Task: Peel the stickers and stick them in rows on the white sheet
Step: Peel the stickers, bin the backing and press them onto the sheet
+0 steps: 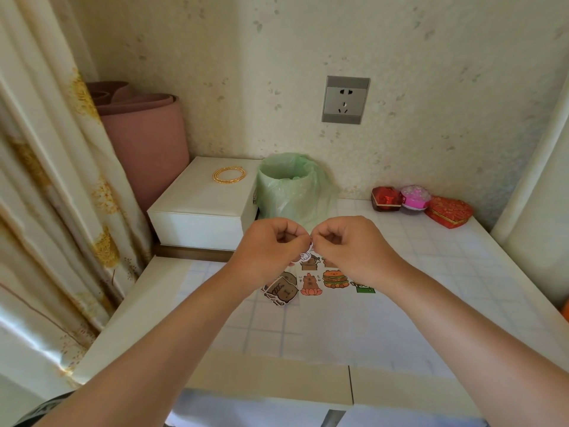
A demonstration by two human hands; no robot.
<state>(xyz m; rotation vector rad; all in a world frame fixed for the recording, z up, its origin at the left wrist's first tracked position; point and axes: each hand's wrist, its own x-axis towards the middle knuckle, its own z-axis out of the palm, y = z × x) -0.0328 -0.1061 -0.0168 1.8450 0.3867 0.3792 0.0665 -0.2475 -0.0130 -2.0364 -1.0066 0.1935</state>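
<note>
Two hands, left hand [271, 245] and right hand [348, 245], curled fingertips together pinching one sticker [306, 254]; its long axis hangs toward 7 o'clock, over stuck rows on the white sheet [337, 291].

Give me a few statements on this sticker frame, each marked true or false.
1. The left hand and the right hand both pinch one small white-edged cartoon sticker. True.
2. The green bag-lined bin stands nearer the camera than the hands. False: it stands behind them.
3. A gold coiled bangle lies on the white box. True.
4. The white sheet bears no stickers. False: several show on it, a burger sticker among them.
5. The larger red heart-shaped box sits at the table's left edge. False: it sits at the far right.
</note>
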